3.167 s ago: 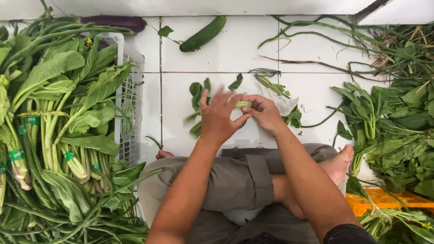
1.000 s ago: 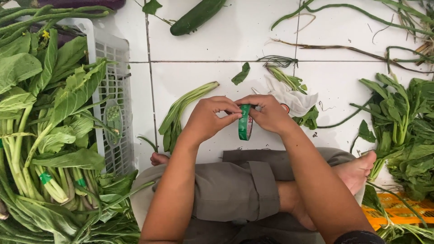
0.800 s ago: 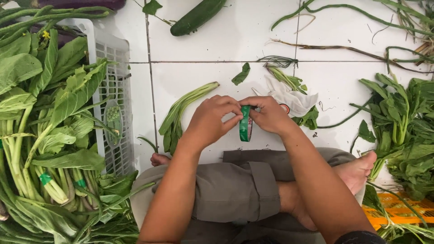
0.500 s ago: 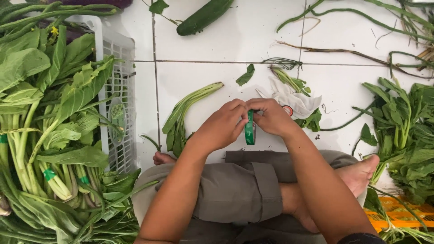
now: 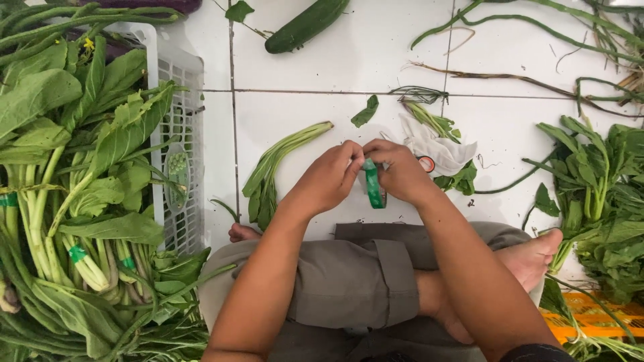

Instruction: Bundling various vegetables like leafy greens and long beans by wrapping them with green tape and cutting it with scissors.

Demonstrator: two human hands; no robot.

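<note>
Sitting cross-legged on the white tiled floor (image 5: 322, 60), the person has both hands meeting just above the knees: the left hand (image 5: 330, 179) and the right hand (image 5: 400, 173) are each pinched shut on the top of a green tape strip (image 5: 373, 188), which hangs down between them, near the middle of the scene. Just left of the left hand, a small bunch of leafy greens (image 5: 272, 175) lies on the tiles. Further left, a white plastic basket (image 5: 176, 144) is heaped with bundled greens (image 5: 74, 181). Just right of the right hand sits a crumpled white bag (image 5: 436, 149), and at the right edge a loose pile of greens (image 5: 600, 194). Far up top lies a cucumber (image 5: 306, 25).
</note>
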